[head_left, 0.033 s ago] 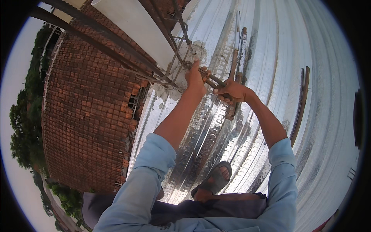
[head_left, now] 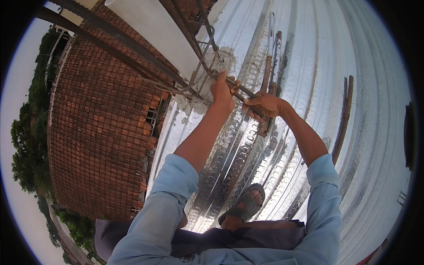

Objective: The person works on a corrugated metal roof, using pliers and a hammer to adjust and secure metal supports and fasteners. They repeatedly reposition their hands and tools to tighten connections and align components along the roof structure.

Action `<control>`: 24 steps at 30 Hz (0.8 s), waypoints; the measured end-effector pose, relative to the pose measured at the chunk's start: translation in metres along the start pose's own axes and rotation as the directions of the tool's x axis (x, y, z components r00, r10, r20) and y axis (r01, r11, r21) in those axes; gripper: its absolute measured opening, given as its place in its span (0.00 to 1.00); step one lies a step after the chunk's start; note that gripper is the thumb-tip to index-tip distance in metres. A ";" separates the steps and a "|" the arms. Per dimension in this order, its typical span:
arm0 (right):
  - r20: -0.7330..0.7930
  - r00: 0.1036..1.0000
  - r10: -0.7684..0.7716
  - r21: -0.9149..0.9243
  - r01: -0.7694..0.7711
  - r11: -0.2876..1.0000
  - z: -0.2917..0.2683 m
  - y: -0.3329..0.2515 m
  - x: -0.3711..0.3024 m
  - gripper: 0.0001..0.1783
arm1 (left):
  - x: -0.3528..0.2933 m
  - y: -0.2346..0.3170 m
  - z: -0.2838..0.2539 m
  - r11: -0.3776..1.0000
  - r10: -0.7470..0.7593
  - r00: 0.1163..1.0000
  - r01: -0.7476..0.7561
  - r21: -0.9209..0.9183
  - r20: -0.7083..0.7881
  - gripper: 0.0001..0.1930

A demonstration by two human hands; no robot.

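L hand (head_left: 224, 90) curled round dark metal rods (head_left: 246, 91), R hand (head_left: 263, 105) pinching their other end, beside rebar (head_left: 132, 47) foot (far tips hidden). Step: prob. working rods there; next move likely needs firm two-handed grip.

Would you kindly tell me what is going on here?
A person in light-blue sleeves stands on corrugated metal sheeting, working with both bare hands. The left hand grips dark metal rods by the foot of a rebar frame, near a white pipe. The right hand holds them farther out. Whether they are loose bars or tool handles is hard to tell.
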State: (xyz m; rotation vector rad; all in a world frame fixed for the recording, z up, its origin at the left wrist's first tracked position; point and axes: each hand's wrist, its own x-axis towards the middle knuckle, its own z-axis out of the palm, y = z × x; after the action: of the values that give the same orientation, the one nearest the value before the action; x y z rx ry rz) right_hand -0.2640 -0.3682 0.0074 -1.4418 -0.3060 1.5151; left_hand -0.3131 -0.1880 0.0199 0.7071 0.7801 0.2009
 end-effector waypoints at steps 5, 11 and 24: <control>0.088 0.995 -0.047 0.358 0.012 0.933 0.041 0.013 0.002 0.28 | -0.009 0.022 -0.041 0.874 0.074 0.979 -0.156 0.460 0.190 0.13; -0.215 0.977 0.003 0.017 0.000 1.000 0.036 -0.026 -0.020 0.25 | -0.009 0.043 -0.049 0.229 0.330 0.895 -0.384 0.895 0.300 0.17; -0.438 0.899 -0.023 -0.379 -0.161 0.911 -0.007 0.008 -0.033 0.14 | -0.003 0.023 -0.027 0.489 0.282 0.959 -0.177 0.854 0.038 0.12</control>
State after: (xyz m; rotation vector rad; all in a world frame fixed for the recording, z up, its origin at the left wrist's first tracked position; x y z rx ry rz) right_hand -0.2682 -0.4000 0.0204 -2.0999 -0.3081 1.1761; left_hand -0.3326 -0.1580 0.0234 1.7893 0.8732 0.0803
